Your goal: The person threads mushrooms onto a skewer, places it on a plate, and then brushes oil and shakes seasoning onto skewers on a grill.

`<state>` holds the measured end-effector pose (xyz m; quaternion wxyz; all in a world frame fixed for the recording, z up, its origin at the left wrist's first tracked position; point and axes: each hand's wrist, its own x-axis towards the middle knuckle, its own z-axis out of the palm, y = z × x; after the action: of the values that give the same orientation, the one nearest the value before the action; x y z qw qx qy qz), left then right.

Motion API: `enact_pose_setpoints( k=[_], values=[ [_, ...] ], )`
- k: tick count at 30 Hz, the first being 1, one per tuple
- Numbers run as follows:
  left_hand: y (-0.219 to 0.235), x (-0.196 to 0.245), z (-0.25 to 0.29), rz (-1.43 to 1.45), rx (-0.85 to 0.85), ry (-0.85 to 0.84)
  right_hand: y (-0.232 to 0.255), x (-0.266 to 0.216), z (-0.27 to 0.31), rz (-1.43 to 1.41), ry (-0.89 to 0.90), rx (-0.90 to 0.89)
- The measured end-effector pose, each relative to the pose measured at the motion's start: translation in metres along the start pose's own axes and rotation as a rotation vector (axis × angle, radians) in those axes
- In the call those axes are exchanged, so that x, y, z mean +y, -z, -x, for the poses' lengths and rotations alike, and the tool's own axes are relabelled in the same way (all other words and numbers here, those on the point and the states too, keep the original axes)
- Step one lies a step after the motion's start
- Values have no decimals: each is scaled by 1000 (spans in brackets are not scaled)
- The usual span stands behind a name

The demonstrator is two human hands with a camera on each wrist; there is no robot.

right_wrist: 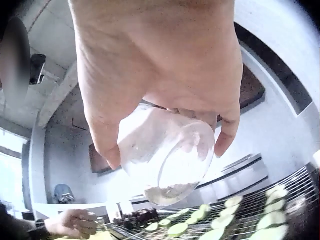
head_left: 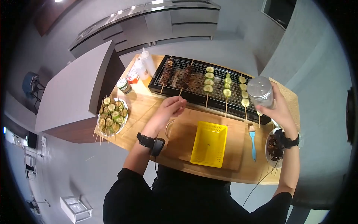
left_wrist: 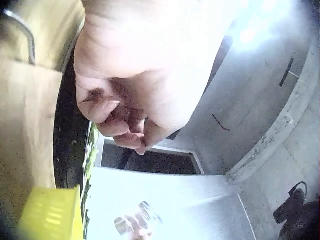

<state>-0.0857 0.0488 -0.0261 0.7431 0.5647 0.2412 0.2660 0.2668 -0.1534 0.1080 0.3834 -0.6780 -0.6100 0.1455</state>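
My right hand [head_left: 280, 108] grips a clear seasoning shaker [head_left: 260, 89] with a perforated lid, above the right end of the grill. Pale seasoning [right_wrist: 170, 192] lies low inside it in the right wrist view. My left hand [head_left: 172, 107] hovers at the grill's front edge, fingers curled in, beside the stick of a dark meat skewer [head_left: 185, 78]; no object shows between its fingers in the left wrist view. On the black grill's wire rack [head_left: 197, 86] lie two meat skewers at the left and several skewers of green-rimmed vegetable slices [head_left: 209, 82] toward the right.
A yellow basket [head_left: 209, 145] sits on the wooden board [head_left: 179, 142]. Right of it lie a blue-handled brush [head_left: 253, 143] and a plate of meat skewers [head_left: 275, 149]. At the left are a heaped plate of vegetable skewers [head_left: 112, 115], a jar [head_left: 124, 86] and squeeze bottles [head_left: 148, 61].
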Motion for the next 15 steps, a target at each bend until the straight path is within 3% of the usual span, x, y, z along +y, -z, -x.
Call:
enact_pose_setpoints(
  k=[7,10,15],
  values=[
    [50,-15,16,151,260,-187,-103,-73,-51,-158,153,-164],
    [57,-17,28,218,349,-263,-143,-107,-72,-62,200,-274],
    [72,-23,32,258,506,-427,-218,-118,-123,-109,331,-352]
  ],
)
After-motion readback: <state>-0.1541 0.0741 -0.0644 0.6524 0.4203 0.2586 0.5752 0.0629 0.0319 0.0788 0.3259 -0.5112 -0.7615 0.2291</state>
